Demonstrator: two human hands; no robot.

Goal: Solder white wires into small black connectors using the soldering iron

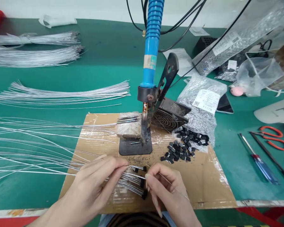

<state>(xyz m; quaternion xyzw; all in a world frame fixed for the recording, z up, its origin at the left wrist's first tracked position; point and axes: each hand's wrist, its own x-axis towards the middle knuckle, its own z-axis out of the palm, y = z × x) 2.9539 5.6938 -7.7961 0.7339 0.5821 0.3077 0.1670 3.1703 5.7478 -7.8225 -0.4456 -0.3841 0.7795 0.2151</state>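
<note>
The left hand point(98, 179) is positioned over the cardboard sheet point(203, 192), with the thumb and index fingers pinched together on thin white wires point(85, 165). The right hand point(168, 186) is just beside it; its thumb and index fingers are closed at the end of a white wire that extends from the left hand. Whether they grip that wire itself cannot be told. A thin strand point(165, 179) passes through the right hand.

Black connectors point(144, 194), attached to wire ends, lie between the two hands. Loose connectors point(177, 153) are heaped on the cardboard sheet, beyond the right hand.

A blue-handled soldering iron point(150, 47) is mounted in a dark bracket point(167, 75), tip downward above a black base plate point(134, 149). Left of the tip, a pale block point(129, 130) supports several dark wire ends point(127, 119). A small fan point(169, 119) stands tilted to the right of the iron, next to a clear plastic bag point(201, 94) bearing a white label.

Wire bundles point(68, 93) lie at the left of the green bench point(104, 63). At the right are a blue-handled screwdriver point(262, 165) and orange-handled snips point(269, 137).
</note>
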